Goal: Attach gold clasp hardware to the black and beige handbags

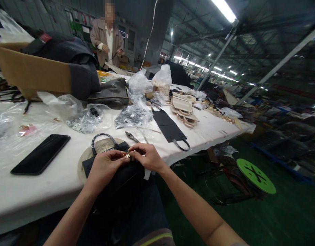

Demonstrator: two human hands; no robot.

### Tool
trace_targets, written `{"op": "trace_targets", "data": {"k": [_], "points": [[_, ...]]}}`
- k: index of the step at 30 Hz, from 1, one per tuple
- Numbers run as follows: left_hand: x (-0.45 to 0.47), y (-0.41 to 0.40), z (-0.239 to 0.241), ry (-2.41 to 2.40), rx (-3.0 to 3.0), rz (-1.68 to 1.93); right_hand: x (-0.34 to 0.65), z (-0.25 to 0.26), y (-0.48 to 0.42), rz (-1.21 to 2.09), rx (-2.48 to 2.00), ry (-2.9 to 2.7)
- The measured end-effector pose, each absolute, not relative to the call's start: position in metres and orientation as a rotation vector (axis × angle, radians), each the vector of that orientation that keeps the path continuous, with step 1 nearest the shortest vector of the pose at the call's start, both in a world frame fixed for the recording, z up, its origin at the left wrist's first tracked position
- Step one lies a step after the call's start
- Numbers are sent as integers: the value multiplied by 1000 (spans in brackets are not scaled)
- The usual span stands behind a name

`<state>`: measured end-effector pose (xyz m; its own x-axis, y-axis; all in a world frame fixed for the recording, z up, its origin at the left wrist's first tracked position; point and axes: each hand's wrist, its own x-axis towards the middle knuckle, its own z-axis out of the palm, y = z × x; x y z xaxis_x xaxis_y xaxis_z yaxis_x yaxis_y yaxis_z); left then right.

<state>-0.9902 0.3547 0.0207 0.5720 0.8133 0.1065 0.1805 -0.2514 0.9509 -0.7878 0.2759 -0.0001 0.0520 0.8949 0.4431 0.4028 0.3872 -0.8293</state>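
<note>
Both of my hands meet over a black bag [123,181] resting at the near edge of the white table [57,177]. My left hand [106,169] and my right hand [145,156] pinch a small gold metal fitting [126,155] between their fingertips, on top of the bag. The bag's black handle [102,138] loops up behind my left hand over a round beige piece [103,146]. Metal pliers [133,137] lie just beyond my fingers.
A black phone [40,153] lies at the left. Clear plastic bags [80,114], black flat bag parts [170,128] and stacked beige pieces [184,107] cover the table. A cardboard box [31,71] stands far left. Another person [107,37] works at the back. A green round stool [256,176] stands at the right.
</note>
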Motion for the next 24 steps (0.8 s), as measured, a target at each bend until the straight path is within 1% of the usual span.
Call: {"op": "trace_targets", "data": {"k": [4, 9, 20, 24], "points": [[-992, 357, 22, 801, 1766, 723, -791, -2, 269, 493, -1092, -1577], [-996, 357, 21, 768, 1743, 739, -791, -4, 274, 618, -1130, -1483], [-997, 359, 19, 773, 1782, 712, -787, -4, 274, 567, -1105, -1616], [-995, 360, 18, 743, 1812, 717, -793, -8, 271, 479, -1117, -1605]]}}
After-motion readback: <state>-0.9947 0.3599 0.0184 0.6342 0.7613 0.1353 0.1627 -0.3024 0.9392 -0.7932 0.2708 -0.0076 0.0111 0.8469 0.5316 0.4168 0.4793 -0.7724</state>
